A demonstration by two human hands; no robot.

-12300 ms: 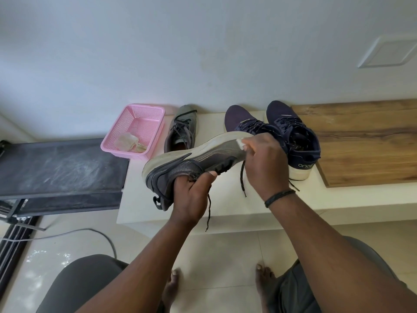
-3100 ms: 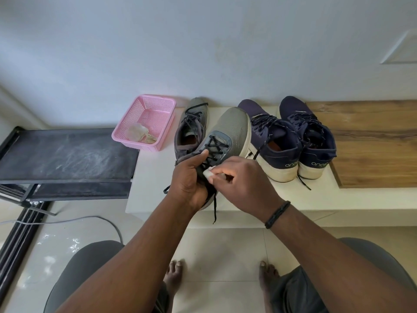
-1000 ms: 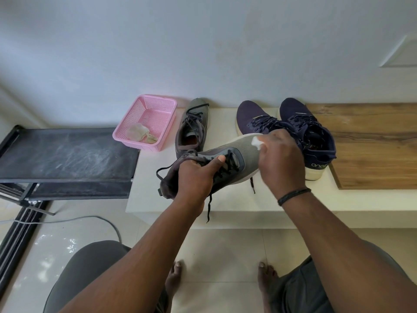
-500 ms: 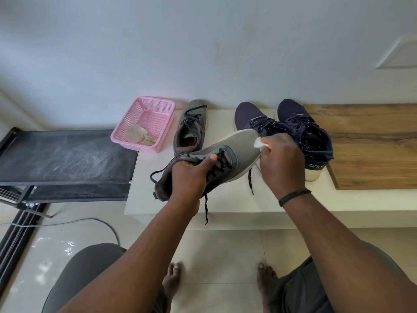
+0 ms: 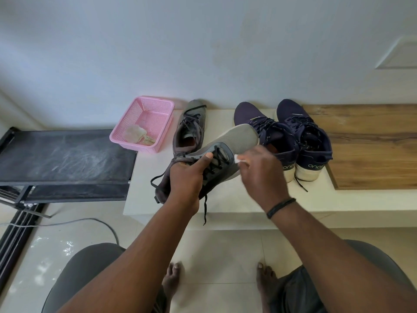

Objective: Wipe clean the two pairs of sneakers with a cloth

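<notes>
Head view: left hand (image 5: 185, 179) gripping grey sneaker (image 5: 234, 141), right hand (image 5: 259, 170) pinching white cloth (image 5: 237, 158) against it.

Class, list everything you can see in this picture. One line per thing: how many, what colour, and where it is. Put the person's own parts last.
grey sneaker in hand: 1, grey, held above the ledge
grey sneaker on ledge: 1, grey, beside the basket
navy sneakers: 2, navy with pale soles, side by side on the ledge
cloth: 1, white, against the held sneaker
pink basket: 1, pink, left end of ledge, crumpled pale rag inside
ledge: 1, cream, along the wall
wooden board: 1, brown, right
black rack: 1, black, left
left hand: grips the held sneaker
right hand: pinches the cloth
</notes>
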